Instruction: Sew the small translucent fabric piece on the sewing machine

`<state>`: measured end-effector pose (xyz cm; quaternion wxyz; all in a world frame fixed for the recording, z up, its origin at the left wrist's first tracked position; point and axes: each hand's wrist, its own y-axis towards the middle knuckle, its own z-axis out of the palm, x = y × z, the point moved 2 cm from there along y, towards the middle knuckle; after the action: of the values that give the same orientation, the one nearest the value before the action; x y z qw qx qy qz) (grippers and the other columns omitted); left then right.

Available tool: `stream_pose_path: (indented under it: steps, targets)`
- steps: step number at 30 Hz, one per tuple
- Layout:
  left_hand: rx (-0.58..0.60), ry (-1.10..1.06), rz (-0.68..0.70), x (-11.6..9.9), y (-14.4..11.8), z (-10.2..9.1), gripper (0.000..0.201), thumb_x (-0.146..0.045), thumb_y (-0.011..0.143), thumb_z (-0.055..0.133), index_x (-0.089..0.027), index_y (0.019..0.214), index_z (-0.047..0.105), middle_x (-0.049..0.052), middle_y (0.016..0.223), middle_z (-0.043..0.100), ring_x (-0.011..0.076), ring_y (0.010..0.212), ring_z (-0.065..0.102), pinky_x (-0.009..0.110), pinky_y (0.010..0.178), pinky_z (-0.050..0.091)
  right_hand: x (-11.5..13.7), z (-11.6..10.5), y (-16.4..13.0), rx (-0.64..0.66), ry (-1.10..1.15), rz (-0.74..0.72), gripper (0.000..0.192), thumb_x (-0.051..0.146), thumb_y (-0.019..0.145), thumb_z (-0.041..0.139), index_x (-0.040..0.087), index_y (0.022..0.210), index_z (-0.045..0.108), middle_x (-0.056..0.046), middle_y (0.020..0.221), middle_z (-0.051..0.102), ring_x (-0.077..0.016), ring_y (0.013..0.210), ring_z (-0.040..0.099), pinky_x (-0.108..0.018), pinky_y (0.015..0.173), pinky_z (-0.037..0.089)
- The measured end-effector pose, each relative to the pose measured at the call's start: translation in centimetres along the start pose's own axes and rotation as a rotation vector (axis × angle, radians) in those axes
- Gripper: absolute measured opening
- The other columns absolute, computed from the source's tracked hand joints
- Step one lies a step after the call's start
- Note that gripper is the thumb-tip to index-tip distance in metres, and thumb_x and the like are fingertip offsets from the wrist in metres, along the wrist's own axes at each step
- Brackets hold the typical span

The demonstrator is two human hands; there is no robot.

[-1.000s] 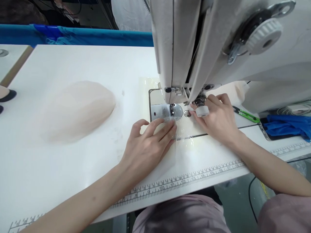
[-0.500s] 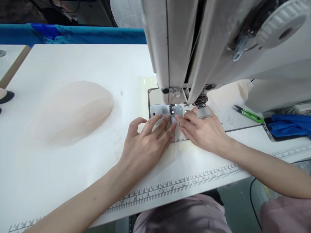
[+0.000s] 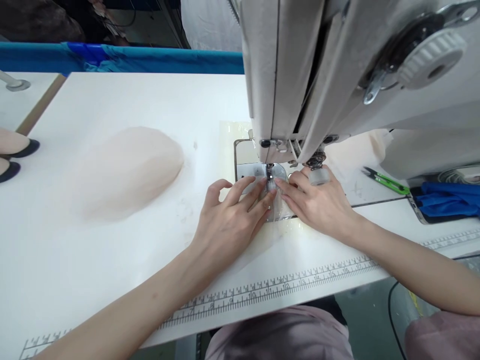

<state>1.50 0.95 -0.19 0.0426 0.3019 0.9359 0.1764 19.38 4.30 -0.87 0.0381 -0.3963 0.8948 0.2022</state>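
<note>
My left hand (image 3: 234, 215) lies on the sewing machine's bed, its fingers spread and stretched toward the presser foot (image 3: 269, 172). Close by on the right, my right hand (image 3: 318, 200) rests with its index finger extended to the foot and its other fingers bent. Thin, see-through fabric (image 3: 276, 210) lies under the fingertips of both hands and runs to the foot; its edges are hard to make out. The metal needle plate (image 3: 245, 170) shows beside my left fingers. Above both hands hangs the sewing machine's head (image 3: 285, 80).
A sheer beige fabric piece (image 3: 131, 170) lies on the white table (image 3: 150, 280) to the left. Green thread snips (image 3: 388, 182) and blue cloth (image 3: 448, 199) are at right. Beige black-ended objects (image 3: 17, 145) stand at the left edge. A printed ruler (image 3: 268, 291) follows the front edge.
The whole view has shifted slightly, so the table and machine appear further right. Both hands keep nearly the same place beside the presser foot.
</note>
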Motion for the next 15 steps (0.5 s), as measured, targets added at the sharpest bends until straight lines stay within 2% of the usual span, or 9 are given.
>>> stream_pose_path:
  steps: [15]
  targets:
    - [-0.021,-0.022,-0.004,0.57,0.25,0.60,0.030,-0.023,0.097,0.046,-0.025,0.124,0.059,0.006,0.128,0.062,0.0255,0.118,0.056,0.047,0.092,0.038,-0.12,0.11,0.47,0.027,-0.046,0.036,0.034,0.027,0.100,0.037,0.016,0.112,0.067,-0.009,0.096,0.069,-0.0231,0.099,0.051,-0.038,0.087,0.031]
